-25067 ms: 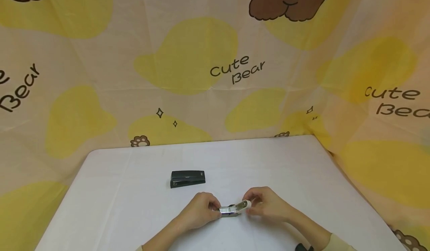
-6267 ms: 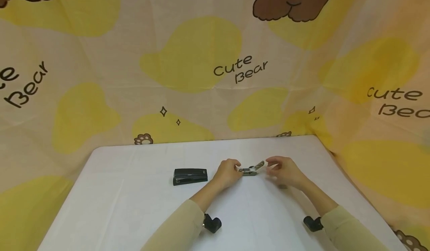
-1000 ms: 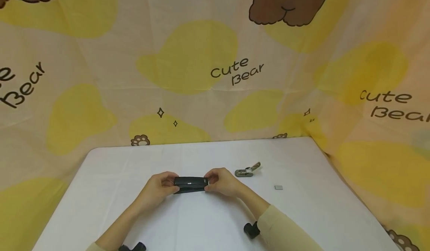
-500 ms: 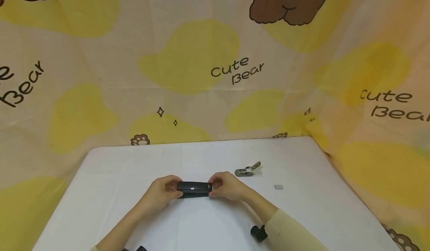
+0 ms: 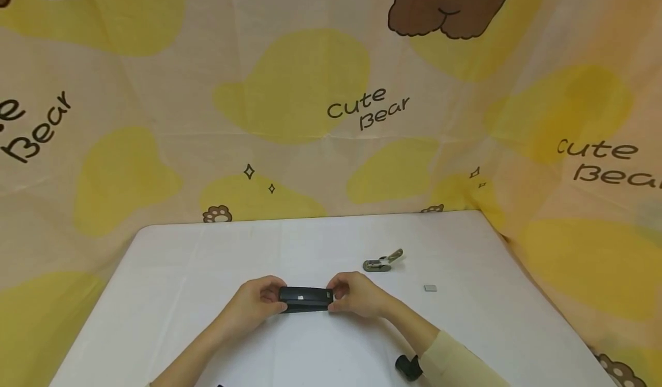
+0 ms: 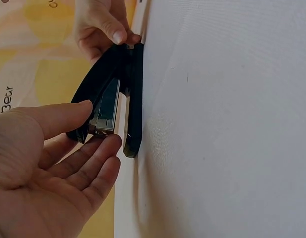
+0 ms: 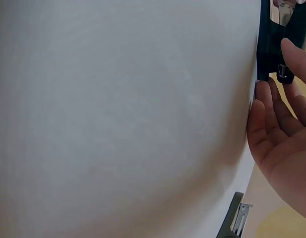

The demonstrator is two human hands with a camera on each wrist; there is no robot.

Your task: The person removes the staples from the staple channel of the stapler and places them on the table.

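**Black stapler drawn nearer as both hands close on its ends**

The white tabletop [image 5: 196, 295] lies broad and bare to either side of the grip, its far edge meeting the bear-print cloth [image 5: 289, 88] well beyond. In the last second the black stapler [image 5: 305, 299] has come a little nearer the person, held lengthwise, apparently just off the surface. The left hand [image 5: 258, 305] pinches its mouth end, thumb over, fingers under; the right hand [image 5: 357, 295] pinches the hinge end. Beyond and to the right of the grip the small metal stapler [image 5: 383, 260] sits unmoved, a tiny staple block [image 5: 429, 288] further right.
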